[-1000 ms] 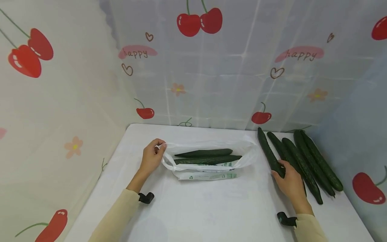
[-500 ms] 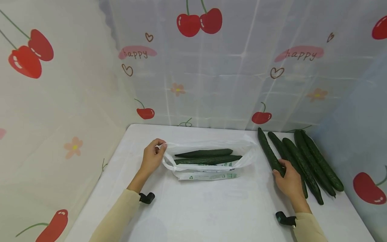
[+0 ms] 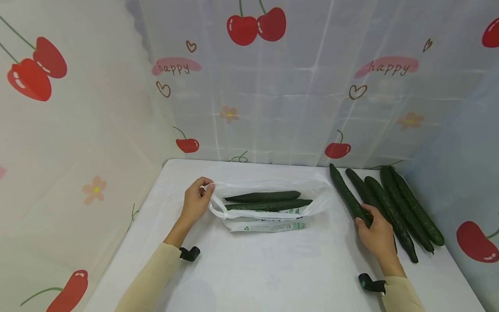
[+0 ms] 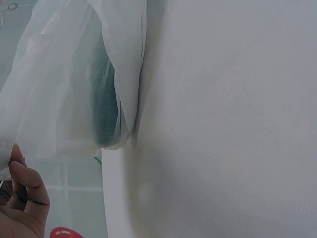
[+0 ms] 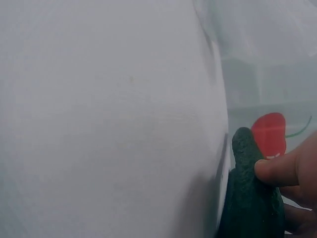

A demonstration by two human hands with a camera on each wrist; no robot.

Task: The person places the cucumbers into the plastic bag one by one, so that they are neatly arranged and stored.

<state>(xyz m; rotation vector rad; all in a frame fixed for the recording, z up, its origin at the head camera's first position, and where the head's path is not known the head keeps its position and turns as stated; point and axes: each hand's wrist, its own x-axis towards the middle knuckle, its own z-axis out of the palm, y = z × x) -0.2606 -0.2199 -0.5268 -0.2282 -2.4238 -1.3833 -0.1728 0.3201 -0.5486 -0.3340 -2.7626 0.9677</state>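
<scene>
The left hand point(image 3: 196, 201) pinches the handle of a white plastic bag point(image 3: 273, 219), its fingers curled round the thin film and holding the mouth open at the bag's left end; in the left wrist view the fingers point(image 4: 22, 193) sit at the lower corner with the film point(image 4: 74, 84) billowing above them and a dark green shape showing through it. The right hand point(image 3: 376, 232) grips the near end of a cucumber point(image 3: 347, 197), the leftmost of a row on the right side of the table point(image 3: 273, 268); in the right wrist view a fingertip point(image 5: 275, 168) presses on the cucumber's blunt tip point(image 5: 250, 193), which lies on the white surface. The bag lies on its side in the middle of the table, between the hands, with two cucumbers point(image 3: 265, 201) inside, lengthwise and side by side. Four more cucumbers point(image 3: 401, 208) lie close together just right of the gripped one, slanting toward the back corner. Both arms wear beige sleeves point(image 3: 152, 277) with a black clip at each wrist. Around the table hang pale curtains point(image 3: 273, 86) printed with red cherries, hearts, flowers and the word "happy".
</scene>
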